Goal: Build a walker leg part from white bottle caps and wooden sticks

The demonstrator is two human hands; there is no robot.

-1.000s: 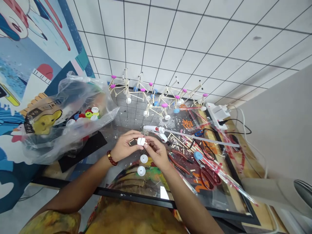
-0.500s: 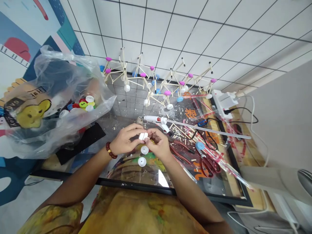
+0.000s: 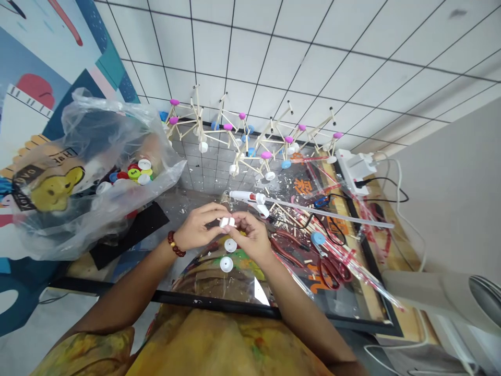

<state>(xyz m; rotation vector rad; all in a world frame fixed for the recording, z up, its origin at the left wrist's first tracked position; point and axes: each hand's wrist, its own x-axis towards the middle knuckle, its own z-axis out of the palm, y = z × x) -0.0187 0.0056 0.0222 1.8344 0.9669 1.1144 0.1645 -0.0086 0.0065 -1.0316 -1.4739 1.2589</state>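
Note:
Between my two hands, above the glass tabletop, is a pair of white plastic caps (image 3: 227, 223) held face to face with a thin dark gap between them. My left hand (image 3: 199, 227) pinches them from the left, thumb below and fingers above. From the other side my right hand (image 3: 252, 235) grips them with thumb and fingertips, which partly hide them. Just below lie two more white caps, a nearer one (image 3: 226, 264) and a farther one (image 3: 230, 245), each with a small centre hole. A white hot glue gun (image 3: 247, 196) rests beyond my fingers.
Stick models (image 3: 250, 136) with coloured caps stand along the tiled wall. A clear bag (image 3: 97, 209) of bottle caps is at left. On the right lie pliers (image 3: 287, 248), red-handled scissors (image 3: 331, 271), bundled sticks (image 3: 352, 256), a glue stick (image 3: 332, 213) and a power strip (image 3: 354, 169).
The camera view has tilted slightly, so the scene sits a little lower. The held caps have turned slightly in my fingers; both hands keep their grip.

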